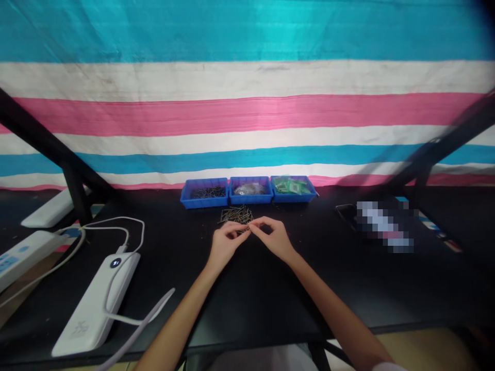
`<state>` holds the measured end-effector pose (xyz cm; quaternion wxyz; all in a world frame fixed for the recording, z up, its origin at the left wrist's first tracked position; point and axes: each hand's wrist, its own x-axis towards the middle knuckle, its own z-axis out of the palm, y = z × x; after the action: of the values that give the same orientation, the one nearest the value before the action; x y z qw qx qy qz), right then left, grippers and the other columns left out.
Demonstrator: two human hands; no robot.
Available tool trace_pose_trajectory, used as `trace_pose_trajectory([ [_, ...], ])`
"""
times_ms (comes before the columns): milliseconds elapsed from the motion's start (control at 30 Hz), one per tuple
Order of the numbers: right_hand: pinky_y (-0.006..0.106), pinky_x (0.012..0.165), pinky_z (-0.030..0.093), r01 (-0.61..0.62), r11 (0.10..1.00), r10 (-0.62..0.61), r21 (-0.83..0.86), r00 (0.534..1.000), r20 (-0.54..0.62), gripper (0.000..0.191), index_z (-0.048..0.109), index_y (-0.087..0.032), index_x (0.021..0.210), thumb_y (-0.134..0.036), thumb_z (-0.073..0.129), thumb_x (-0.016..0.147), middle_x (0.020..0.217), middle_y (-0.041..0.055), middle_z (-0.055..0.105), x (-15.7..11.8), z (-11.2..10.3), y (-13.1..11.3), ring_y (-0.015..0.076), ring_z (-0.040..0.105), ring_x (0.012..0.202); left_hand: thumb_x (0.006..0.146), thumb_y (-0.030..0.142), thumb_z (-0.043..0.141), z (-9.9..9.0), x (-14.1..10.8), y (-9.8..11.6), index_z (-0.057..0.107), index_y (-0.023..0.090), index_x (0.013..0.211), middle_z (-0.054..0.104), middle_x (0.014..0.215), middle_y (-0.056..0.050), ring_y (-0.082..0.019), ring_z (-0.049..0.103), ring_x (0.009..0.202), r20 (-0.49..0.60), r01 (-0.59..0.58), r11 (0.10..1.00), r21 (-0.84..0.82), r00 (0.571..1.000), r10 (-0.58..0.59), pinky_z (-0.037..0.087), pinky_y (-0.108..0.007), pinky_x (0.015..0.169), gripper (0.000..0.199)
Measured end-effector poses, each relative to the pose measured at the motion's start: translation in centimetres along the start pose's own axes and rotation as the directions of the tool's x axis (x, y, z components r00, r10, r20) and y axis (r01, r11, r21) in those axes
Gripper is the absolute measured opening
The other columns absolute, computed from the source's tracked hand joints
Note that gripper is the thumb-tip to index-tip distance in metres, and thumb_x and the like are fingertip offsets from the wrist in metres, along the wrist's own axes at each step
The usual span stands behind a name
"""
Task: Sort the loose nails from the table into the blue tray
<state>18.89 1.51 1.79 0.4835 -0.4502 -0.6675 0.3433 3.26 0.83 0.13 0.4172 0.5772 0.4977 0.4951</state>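
Note:
My left hand [228,242] and my right hand [273,237] meet over the black table, thumbs and fingertips pinched together. Whatever lies between the fingertips is too small to make out. Just beyond them is a loose pile of thin metal screws or nails [236,213], partly covered by my fingers. Behind the pile stand three blue bins in a row. The left bin [204,202] contains dark screws or nails, the middle bin [250,199] clear plastic packets, and the right bin [294,197] green-tinted packets.
A white power bank [96,304] with a looped cable [143,232] lies on the left, beside a white power strip [23,257]. On the right lies a phone [346,214] near a blurred patch. Black slanted bars flank both sides; a striped sheet [247,113] hangs behind.

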Motion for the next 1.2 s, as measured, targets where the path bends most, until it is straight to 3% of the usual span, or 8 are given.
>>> trace_pose_trajectory([
  [167,0.027,0.069,0.047,0.007,1.000,-0.007,0.000,1.000,0.003,0.016,0.067,-0.018,0.082,-0.031,0.058,0.077,0.078,0.0038,0.067,0.1,-0.1,-0.1,0.0144,0.061,0.073,0.063,0.031,0.072,-0.1,0.1,0.3,0.072,0.018,0.073,0.061,0.079,-0.004,-0.009,0.048,0.059,-0.042,0.009,0.999,-0.036,0.999,-0.011,0.039,-0.023,0.054,0.016],
  [300,0.029,0.070,0.044,0.059,0.989,-0.056,-0.139,0.998,0.028,0.015,0.067,-0.019,0.076,-0.031,0.058,0.078,0.071,0.0018,0.066,-0.1,0.0,0.2,0.0134,0.059,0.068,0.063,0.031,0.072,-0.2,0.1,0.7,0.071,0.017,0.070,0.061,0.082,-0.004,-0.013,0.055,0.073,-0.078,0.074,0.987,-0.145,0.993,-0.086,0.043,-0.025,0.062,0.016],
  [467,0.028,0.069,0.039,0.129,0.953,-0.095,-0.274,0.986,0.134,0.017,0.062,-0.018,0.065,-0.028,0.058,0.078,0.064,-0.0015,0.061,-0.8,1.2,0.7,0.0111,0.056,0.063,0.062,0.028,0.073,0.3,-0.1,0.5,0.070,0.016,0.068,0.060,0.082,-0.003,-0.013,0.055,0.074,-0.035,0.076,0.981,-0.177,0.996,-0.084,0.044,-0.025,0.067,0.014],
  [600,0.028,0.068,0.039,0.148,0.946,-0.123,-0.288,0.987,0.104,0.014,0.063,-0.019,0.068,-0.024,0.057,0.079,0.068,-0.0008,0.062,-0.9,1.2,0.9,0.0112,0.056,0.064,0.063,0.027,0.072,0.6,-0.2,0.6,0.068,0.017,0.071,0.059,0.081,-0.002,-0.010,0.052,0.067,-0.031,0.066,0.980,-0.189,0.997,-0.073,0.042,-0.022,0.061,0.014],
  [733,0.029,0.070,0.042,0.157,0.963,-0.156,-0.218,0.988,0.023,0.011,0.067,-0.021,0.074,-0.025,0.058,0.078,0.074,0.0011,0.066,-0.6,0.6,0.6,0.0126,0.058,0.067,0.064,0.031,0.071,0.3,0.0,1.1,0.066,0.016,0.073,0.057,0.075,0.000,-0.006,0.045,0.056,-0.076,0.133,0.967,-0.216,0.985,-0.152,0.037,-0.020,0.051,0.018],
  [867,0.027,0.063,0.046,0.098,0.993,-0.102,-0.063,0.993,-0.058,0.014,0.069,-0.021,0.079,-0.029,0.058,0.078,0.074,0.0027,0.066,-0.5,0.5,-0.3,0.0131,0.059,0.066,0.065,0.035,0.070,0.1,-0.1,1.3,0.067,0.016,0.075,0.055,0.067,0.001,-0.006,0.040,0.051,-0.070,0.198,0.950,-0.242,0.973,-0.221,0.033,-0.019,0.048,0.022],
  [1033,0.027,0.062,0.049,-0.025,0.998,0.030,0.053,0.996,-0.088,0.019,0.070,-0.019,0.082,-0.032,0.060,0.075,0.069,0.0028,0.067,0.0,0.6,-0.4,0.0133,0.060,0.062,0.062,0.035,0.071,0.3,-0.1,0.9,0.067,0.016,0.079,0.055,0.071,0.001,-0.006,0.043,0.053,-0.031,0.182,0.967,-0.177,0.981,-0.190,0.036,-0.021,0.052,0.026],
  [1200,0.028,0.056,0.051,-0.129,0.985,0.138,0.111,0.988,-0.069,0.025,0.070,-0.015,0.084,-0.036,0.062,0.072,0.067,0.0048,0.068,0.8,0.6,0.9,0.0142,0.061,0.056,0.064,0.035,0.070,-0.3,0.3,0.7,0.062,0.017,0.095,0.049,0.072,0.003,-0.005,0.041,0.052,-0.162,0.096,0.984,-0.151,0.979,-0.120,0.035,-0.019,0.050,0.037],
])
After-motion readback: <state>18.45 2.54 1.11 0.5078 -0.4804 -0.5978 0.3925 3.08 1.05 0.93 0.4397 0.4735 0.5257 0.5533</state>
